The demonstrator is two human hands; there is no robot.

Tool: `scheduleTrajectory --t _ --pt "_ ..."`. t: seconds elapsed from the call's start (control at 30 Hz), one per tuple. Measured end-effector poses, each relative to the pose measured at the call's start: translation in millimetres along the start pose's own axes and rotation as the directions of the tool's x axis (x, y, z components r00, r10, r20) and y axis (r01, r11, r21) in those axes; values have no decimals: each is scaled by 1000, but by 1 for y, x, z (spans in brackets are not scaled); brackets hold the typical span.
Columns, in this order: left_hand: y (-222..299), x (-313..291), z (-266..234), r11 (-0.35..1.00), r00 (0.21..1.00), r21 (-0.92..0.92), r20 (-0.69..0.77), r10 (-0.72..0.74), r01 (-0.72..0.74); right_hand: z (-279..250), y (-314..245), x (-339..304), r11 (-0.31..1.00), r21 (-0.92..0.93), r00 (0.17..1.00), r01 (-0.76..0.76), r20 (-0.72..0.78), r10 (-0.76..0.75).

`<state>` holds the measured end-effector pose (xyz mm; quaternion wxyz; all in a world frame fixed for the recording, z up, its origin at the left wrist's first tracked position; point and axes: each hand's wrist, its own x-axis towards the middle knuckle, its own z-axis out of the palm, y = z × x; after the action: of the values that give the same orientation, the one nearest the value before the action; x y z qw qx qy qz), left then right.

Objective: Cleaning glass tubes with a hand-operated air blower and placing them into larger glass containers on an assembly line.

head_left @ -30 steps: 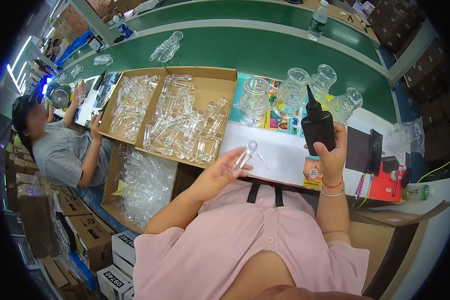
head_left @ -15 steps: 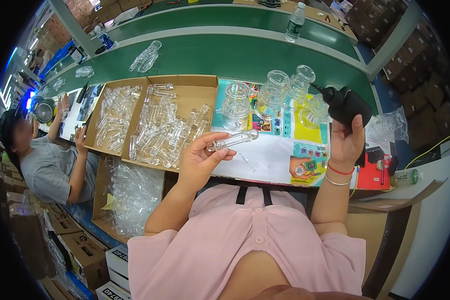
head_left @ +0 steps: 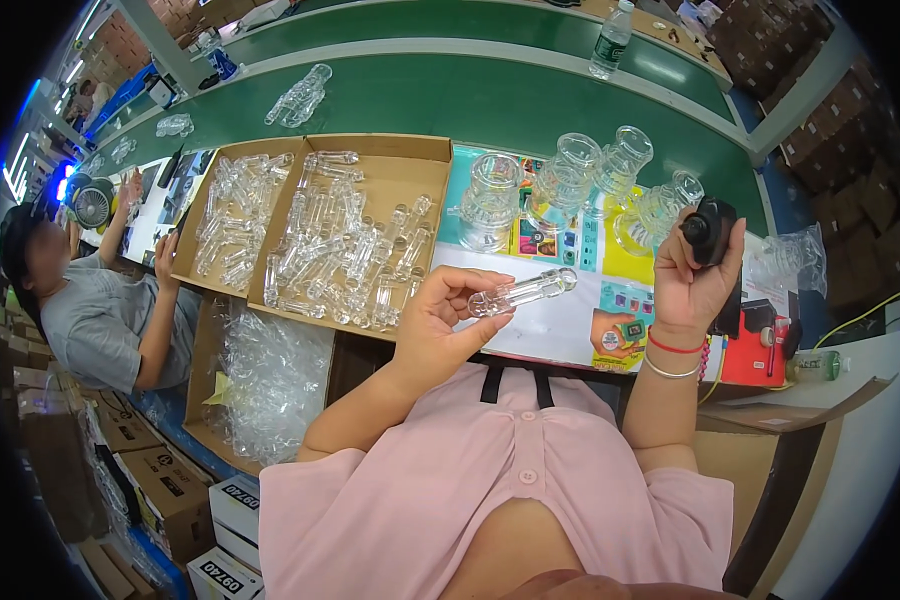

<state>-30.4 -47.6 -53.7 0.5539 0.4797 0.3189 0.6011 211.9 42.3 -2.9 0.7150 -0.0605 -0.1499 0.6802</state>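
Note:
My left hand (head_left: 450, 318) pinches a clear tube-like piece (head_left: 525, 292) with a rounded end, held slanting over the white part of the printed sheet. In my right hand (head_left: 692, 285) is a black squeeze bottle (head_left: 710, 230), seen nearly end-on and raised at the right, apart from the clear piece. Beyond the hands, several clear ribbed vessels (head_left: 492, 200) stand in a row, with another (head_left: 660, 212) tilted near the bottle. Left of my left hand, a divided cardboard tray (head_left: 400, 150) holds many similar clear tube pieces (head_left: 320, 245).
A box of crumpled clear plastic bags (head_left: 275, 385) sits below the tray. At left, a person in a grey shirt (head_left: 115, 335) works at the same green bench (head_left: 420, 95). A water bottle (head_left: 610, 42) stands at the back; a red item (head_left: 750, 355) lies at right.
The black bottle has turned from slanting with its nozzle pointing up-left to nearly end-on. The view has shifted slightly, and the left hand with its clear piece appears farther right.

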Motion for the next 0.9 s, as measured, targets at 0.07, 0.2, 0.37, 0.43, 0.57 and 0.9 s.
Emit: scheduleTrajectory --t 0.07,0.2,0.37,0.43,0.57,0.9 --pt "0 0 0 1000 1000 -12 -5 -1 1 -2 1 -1 1000 -13 1000 -6 -25 6" --pt "-6 2 -2 997 999 62 10 50 -51 -6 4 -3 1000 -4 1000 -21 4 21" --pt "-36 -6 -10 854 991 503 95 96 -131 -15 6 -7 996 17 996 -83 45 82" --pt "-54 -7 -11 817 987 554 110 118 -160 -20 4 -8 988 93 991 -122 61 117" --pt "-89 -8 -21 736 980 649 165 112 -193 -24 -5 -4 987 126 994 -102 37 98" --pt "-115 4 -27 559 980 807 195 49 -189 -38 -32 23 990 137 996 19 85 -30"
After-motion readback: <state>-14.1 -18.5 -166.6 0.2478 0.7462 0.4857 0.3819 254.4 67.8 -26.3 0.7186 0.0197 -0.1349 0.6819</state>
